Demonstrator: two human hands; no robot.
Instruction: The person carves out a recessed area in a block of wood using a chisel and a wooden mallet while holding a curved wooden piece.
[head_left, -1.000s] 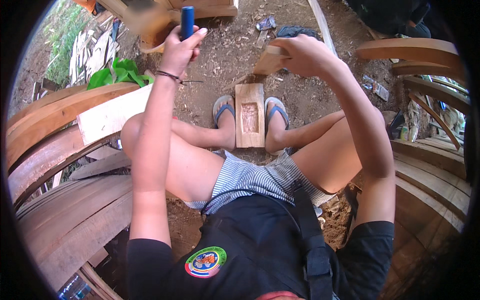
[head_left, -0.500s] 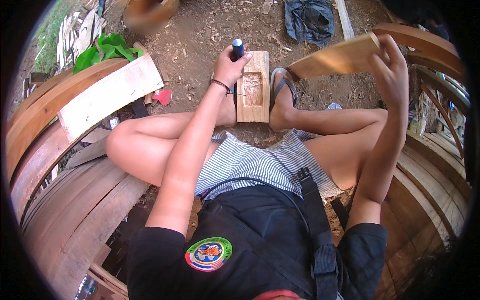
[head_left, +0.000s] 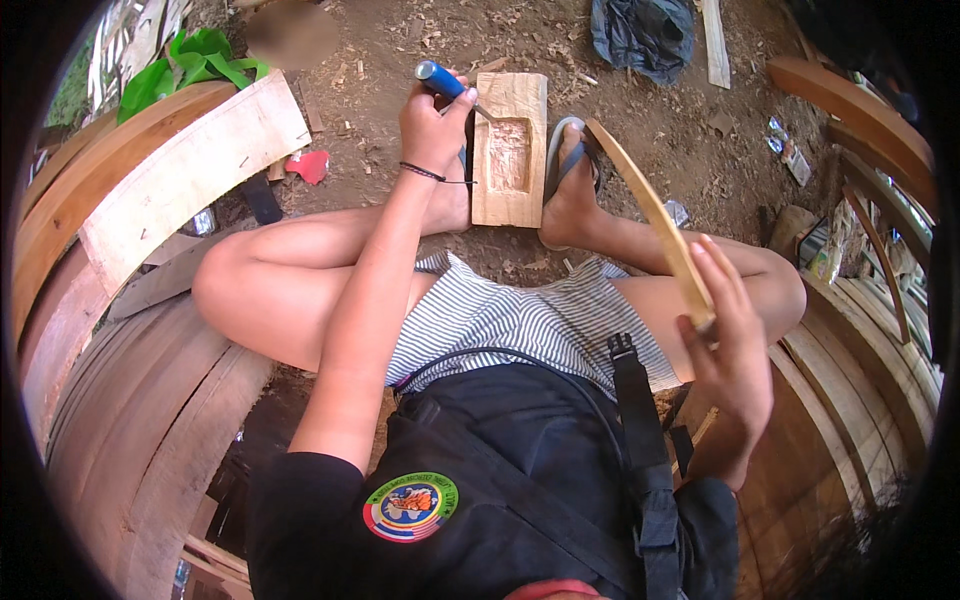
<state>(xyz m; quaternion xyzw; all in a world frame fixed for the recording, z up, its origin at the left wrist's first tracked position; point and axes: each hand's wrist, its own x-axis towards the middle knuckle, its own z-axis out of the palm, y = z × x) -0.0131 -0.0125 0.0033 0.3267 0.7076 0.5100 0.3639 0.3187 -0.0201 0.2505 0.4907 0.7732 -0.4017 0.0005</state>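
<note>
Closest to my lens, a black T-shirt (head_left: 480, 460) with a black strap (head_left: 640, 450) down one side, then striped shorts (head_left: 520, 325) between widely parted knees. Over on my right, the right hand (head_left: 733, 350) has the near end of a wooden board (head_left: 655, 220), thumb on one side, fingers on the other, pinching it! I see that board nearly edge-on, its far end beside the right flip-flop (head_left: 572, 150); whether they touch, I can't tell.

Straight ahead, the wooden block (head_left: 508, 150) lies on the dirt ground (head_left: 380, 130) between the feet, a rectangular recess (head_left: 508, 175) cut into its upper face. And here's my left hand (head_left: 433, 125), just off the block's left edge, fingers curled tight around a blue-handled carving tool (head_left: 440, 80)! Its thin metal shank crosses that edge toward the recess's far left corner; contact at the tip is too small to call.

Out left, a red scrap (head_left: 308, 167) sits near the end of a pale plank (head_left: 190, 175). Farthest off, a crumpled black plastic bag (head_left: 645, 35) lies on the ground's far side.
</note>
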